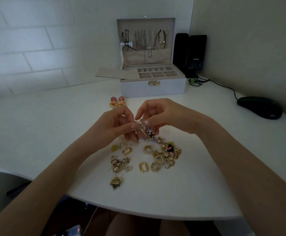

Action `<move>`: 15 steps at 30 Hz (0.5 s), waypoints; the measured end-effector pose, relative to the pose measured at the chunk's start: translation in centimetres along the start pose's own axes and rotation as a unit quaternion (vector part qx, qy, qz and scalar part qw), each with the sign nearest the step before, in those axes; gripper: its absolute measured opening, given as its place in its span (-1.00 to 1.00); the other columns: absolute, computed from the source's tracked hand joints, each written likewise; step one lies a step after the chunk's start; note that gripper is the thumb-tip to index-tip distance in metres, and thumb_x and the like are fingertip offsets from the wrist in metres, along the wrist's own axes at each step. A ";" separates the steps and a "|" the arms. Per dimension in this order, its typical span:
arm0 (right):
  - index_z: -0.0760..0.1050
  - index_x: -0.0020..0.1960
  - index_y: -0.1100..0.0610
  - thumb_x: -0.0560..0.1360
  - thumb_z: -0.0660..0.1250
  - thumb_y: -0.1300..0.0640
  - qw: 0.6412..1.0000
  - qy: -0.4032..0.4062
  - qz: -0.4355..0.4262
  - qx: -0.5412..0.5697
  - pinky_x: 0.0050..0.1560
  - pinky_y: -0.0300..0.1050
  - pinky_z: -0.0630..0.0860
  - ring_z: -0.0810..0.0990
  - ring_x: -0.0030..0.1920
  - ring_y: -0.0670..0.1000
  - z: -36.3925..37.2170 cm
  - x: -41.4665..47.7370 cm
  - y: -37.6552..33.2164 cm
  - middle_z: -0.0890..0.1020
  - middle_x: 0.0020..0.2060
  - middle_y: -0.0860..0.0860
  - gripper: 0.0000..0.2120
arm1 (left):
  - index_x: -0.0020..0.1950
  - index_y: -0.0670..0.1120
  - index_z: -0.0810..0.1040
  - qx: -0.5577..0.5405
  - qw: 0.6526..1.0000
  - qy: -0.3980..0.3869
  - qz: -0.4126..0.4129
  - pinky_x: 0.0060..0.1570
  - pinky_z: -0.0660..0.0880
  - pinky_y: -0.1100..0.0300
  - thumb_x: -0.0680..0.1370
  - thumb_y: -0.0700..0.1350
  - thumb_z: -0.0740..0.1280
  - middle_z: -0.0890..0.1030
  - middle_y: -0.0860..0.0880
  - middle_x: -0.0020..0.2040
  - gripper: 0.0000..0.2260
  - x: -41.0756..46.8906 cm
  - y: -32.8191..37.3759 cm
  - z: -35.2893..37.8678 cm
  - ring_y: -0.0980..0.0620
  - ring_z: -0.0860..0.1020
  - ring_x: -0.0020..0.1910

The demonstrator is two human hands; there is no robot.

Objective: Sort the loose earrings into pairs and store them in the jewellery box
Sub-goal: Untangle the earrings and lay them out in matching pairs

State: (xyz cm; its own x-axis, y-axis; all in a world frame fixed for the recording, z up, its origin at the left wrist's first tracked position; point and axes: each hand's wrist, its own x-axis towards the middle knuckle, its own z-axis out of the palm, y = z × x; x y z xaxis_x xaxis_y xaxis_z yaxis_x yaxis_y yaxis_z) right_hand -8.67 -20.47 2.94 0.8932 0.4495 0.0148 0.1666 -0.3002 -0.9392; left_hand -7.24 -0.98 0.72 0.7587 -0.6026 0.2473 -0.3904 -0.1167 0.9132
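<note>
Both hands meet above the white desk (53, 133). My left hand (116, 124) and my right hand (162, 114) pinch a tangle of silvery dangling earrings (143, 129) between them, just above the loose pile. Several gold earrings (162, 157) lie scattered below, among them two gold oval hoops (144, 166) and a star-shaped piece (116, 182). A matched pink and gold pair (117, 101) sits apart, in front of the open white jewellery box (153, 88). Its small compartments (156, 72) look empty.
Necklaces hang inside the box lid (145, 40). A beige insert (111, 74) lies left of the box. Black speakers (195, 53) stand behind right, with a cable running to a black mouse (259, 107). The desk's curved front edge (156, 213) is near my lap.
</note>
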 end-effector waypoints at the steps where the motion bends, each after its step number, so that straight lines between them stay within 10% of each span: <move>1: 0.51 0.01 0.21 0.47 0.29 0.39 1.000 -0.004 -0.002 -0.002 -0.28 -0.21 0.54 0.55 -0.32 -0.02 0.0 0.0 0.0 0.57 -0.27 0.11 -0.84 | -0.17 -0.20 0.39 -0.003 1.000 0.004 0.002 -0.34 0.52 0.28 0.40 -0.16 0.33 0.68 -0.13 -0.29 -0.84 0.0 0.0 0.0 0.01 0.62 -0.40; 15: 0.58 -0.09 0.12 0.46 0.35 0.28 0.999 -0.038 -0.007 -0.023 -0.36 -0.28 0.42 0.44 -0.34 -0.02 -0.1 -0.5 -0.3 0.52 -0.29 0.14 -0.90 | -0.24 -0.07 0.52 0.060 0.996 0.039 0.054 -0.24 0.43 0.30 0.33 -0.02 0.48 0.56 0.08 -0.32 -0.81 0.0 -0.7 -0.7 0.09 0.50 -0.30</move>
State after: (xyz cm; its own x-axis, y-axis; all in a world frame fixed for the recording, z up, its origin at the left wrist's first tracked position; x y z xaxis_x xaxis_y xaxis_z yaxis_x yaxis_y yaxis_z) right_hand -9.08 -20.68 3.26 0.8563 0.5164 0.0000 0.2000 -0.3316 -0.9220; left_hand -6.60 -0.31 0.27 0.7454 -0.5537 0.3712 -0.5282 -0.1508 0.8356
